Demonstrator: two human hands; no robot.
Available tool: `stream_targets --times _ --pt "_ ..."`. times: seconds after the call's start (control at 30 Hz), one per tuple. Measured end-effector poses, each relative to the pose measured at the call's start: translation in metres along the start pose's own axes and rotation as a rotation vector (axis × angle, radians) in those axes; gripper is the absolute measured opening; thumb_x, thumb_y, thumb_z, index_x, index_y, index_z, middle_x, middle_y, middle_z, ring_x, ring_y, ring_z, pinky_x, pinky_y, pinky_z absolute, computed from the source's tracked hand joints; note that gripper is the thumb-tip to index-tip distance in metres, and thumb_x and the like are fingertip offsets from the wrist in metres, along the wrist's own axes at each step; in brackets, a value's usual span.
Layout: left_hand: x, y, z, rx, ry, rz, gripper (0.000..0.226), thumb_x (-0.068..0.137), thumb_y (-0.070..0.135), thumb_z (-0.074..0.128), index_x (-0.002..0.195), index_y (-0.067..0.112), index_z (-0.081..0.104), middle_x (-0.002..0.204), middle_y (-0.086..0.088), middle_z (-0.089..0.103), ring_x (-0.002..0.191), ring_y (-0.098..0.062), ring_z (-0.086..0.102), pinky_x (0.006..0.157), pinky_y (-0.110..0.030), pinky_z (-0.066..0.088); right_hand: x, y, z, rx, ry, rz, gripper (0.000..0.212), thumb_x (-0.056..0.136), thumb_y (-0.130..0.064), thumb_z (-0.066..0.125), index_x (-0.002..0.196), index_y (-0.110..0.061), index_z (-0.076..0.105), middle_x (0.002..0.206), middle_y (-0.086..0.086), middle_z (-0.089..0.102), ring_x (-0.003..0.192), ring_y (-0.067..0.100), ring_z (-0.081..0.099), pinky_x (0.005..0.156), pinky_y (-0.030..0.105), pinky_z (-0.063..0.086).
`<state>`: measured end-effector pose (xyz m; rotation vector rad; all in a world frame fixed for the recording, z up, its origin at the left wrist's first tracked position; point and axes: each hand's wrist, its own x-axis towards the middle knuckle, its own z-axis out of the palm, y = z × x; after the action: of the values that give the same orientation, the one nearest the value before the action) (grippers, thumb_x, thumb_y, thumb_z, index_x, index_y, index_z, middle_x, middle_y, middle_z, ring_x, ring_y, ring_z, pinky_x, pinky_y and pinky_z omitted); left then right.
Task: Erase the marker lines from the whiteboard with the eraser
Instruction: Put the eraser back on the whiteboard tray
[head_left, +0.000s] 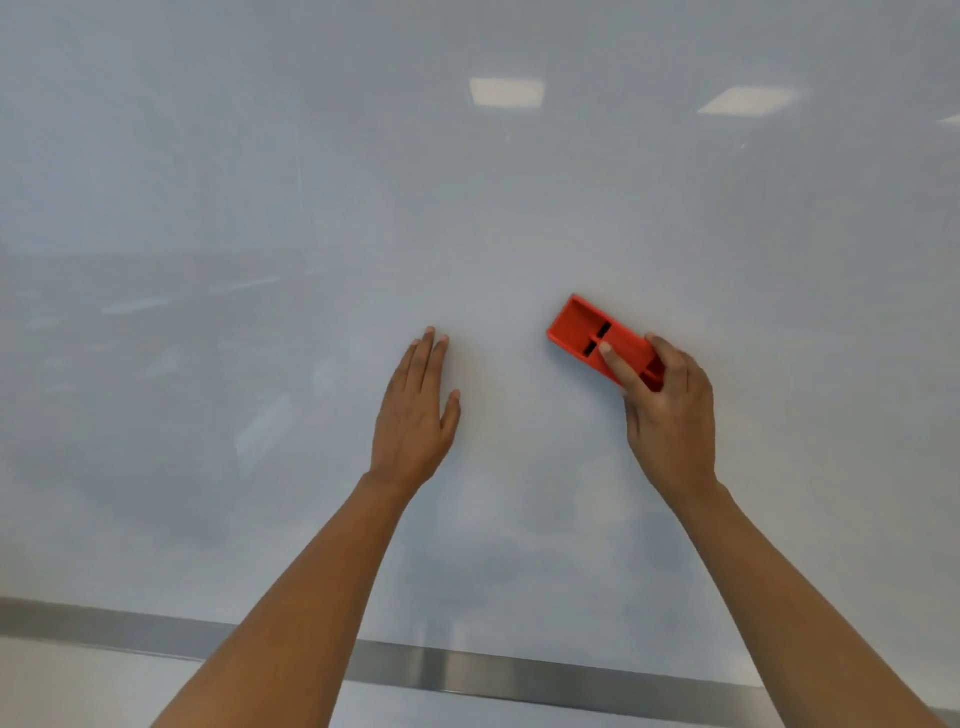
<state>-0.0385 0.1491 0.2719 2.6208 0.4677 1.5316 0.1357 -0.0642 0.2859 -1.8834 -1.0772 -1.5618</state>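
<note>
A large whiteboard (260, 364) fills almost the whole view. No marker lines show on it; only faint smudges and reflections. A red-orange rectangular eraser (584, 327) lies against the board right of centre, tilted with its far end up to the left. My right hand (667, 410) grips the eraser's lower right end, forefinger stretched along its back. My left hand (418, 410) rests flat on the board to the left of the eraser, fingers straight and together, holding nothing.
A grey metal frame strip (493, 670) runs along the board's bottom edge, with pale wall below it. Ceiling lights reflect in the board at the upper right (506, 92).
</note>
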Motion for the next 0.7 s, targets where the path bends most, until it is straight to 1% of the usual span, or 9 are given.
stream_targets --times 0.07,0.13,0.2,0.23,0.37,0.47,0.57,0.63,0.7 --pt "0.002 0.006 -0.004 -0.014 -0.002 0.003 0.063 0.096 0.024 0.050 0.150 0.011 0.020 0.158 -0.005 0.017 0.146 -0.020 0.014 0.119 -0.028 0.011 0.016 -0.005 -0.005 0.027 -0.023 -0.019 0.061 0.087 0.002 0.063 0.137 -0.029 0.049 0.130 0.023 0.051 0.111 0.041 0.052 0.095 0.051 0.044" --pt "0.004 0.012 -0.007 -0.042 0.004 0.023 0.067 0.093 0.025 0.056 0.149 0.009 0.022 0.157 -0.007 0.020 0.145 -0.021 0.018 0.118 -0.030 0.015 0.029 -0.010 -0.010 0.067 -0.070 -0.085 0.059 0.086 0.002 0.064 0.135 -0.027 0.053 0.130 0.021 0.052 0.109 0.040 0.054 0.093 0.051 0.045" --pt "0.007 0.017 -0.010 -0.081 0.002 0.054 0.071 0.091 0.025 0.060 0.149 0.008 0.022 0.156 -0.008 0.021 0.144 -0.021 0.020 0.118 -0.033 0.020 0.037 -0.016 -0.014 0.108 -0.131 -0.170 0.057 0.086 -0.001 0.065 0.135 -0.028 0.053 0.130 0.019 0.053 0.109 0.038 0.054 0.093 0.050 0.045" --pt "0.008 0.020 -0.011 -0.103 -0.002 0.063 0.074 0.090 0.026 0.062 0.149 0.008 0.021 0.156 -0.007 0.022 0.144 -0.020 0.020 0.118 -0.032 0.020 0.039 -0.019 -0.014 0.123 -0.159 -0.204 0.057 0.086 -0.003 0.066 0.135 -0.028 0.053 0.130 0.017 0.053 0.109 0.037 0.054 0.094 0.049 0.045" --pt "0.012 0.023 -0.011 -0.167 -0.008 0.099 0.081 0.086 0.028 0.067 0.149 0.010 0.019 0.156 -0.005 0.024 0.143 -0.016 0.022 0.115 -0.024 0.019 0.036 -0.029 -0.014 0.189 -0.260 -0.258 0.063 0.082 -0.007 0.070 0.139 -0.022 0.048 0.131 0.012 0.053 0.114 0.033 0.053 0.097 0.045 0.045" --pt "0.012 0.024 -0.009 -0.201 -0.019 0.123 0.078 0.085 0.028 0.069 0.148 0.012 0.025 0.150 -0.005 0.034 0.137 -0.017 0.031 0.111 -0.025 0.026 0.030 -0.033 -0.014 0.256 -0.342 -0.254 0.068 0.082 -0.012 0.072 0.143 -0.015 0.042 0.132 0.010 0.052 0.118 0.029 0.051 0.100 0.040 0.044" --pt "0.009 0.022 -0.003 -0.202 -0.049 0.186 0.069 0.083 0.024 0.071 0.143 0.012 0.037 0.140 -0.008 0.046 0.128 -0.022 0.044 0.107 -0.034 0.039 0.019 -0.032 -0.014 0.280 -0.395 -0.184 0.069 0.085 -0.015 0.070 0.145 -0.012 0.037 0.133 0.009 0.050 0.120 0.025 0.049 0.101 0.034 0.042" --pt "0.005 0.021 0.001 -0.208 -0.069 0.212 0.065 0.082 0.022 0.072 0.139 0.010 0.043 0.135 -0.010 0.050 0.124 -0.025 0.048 0.105 -0.037 0.041 0.011 -0.030 -0.015 0.287 -0.427 -0.150 0.068 0.085 -0.016 0.070 0.145 -0.011 0.037 0.135 0.008 0.048 0.122 0.024 0.048 0.101 0.032 0.042" --pt "0.001 0.023 0.007 -0.223 -0.097 0.229 0.063 0.081 0.021 0.074 0.136 0.008 0.046 0.133 -0.011 0.052 0.122 -0.026 0.049 0.104 -0.036 0.040 0.001 -0.026 -0.018 0.298 -0.460 -0.122 0.067 0.085 -0.016 0.070 0.144 -0.011 0.038 0.136 0.007 0.047 0.123 0.022 0.046 0.100 0.031 0.042"
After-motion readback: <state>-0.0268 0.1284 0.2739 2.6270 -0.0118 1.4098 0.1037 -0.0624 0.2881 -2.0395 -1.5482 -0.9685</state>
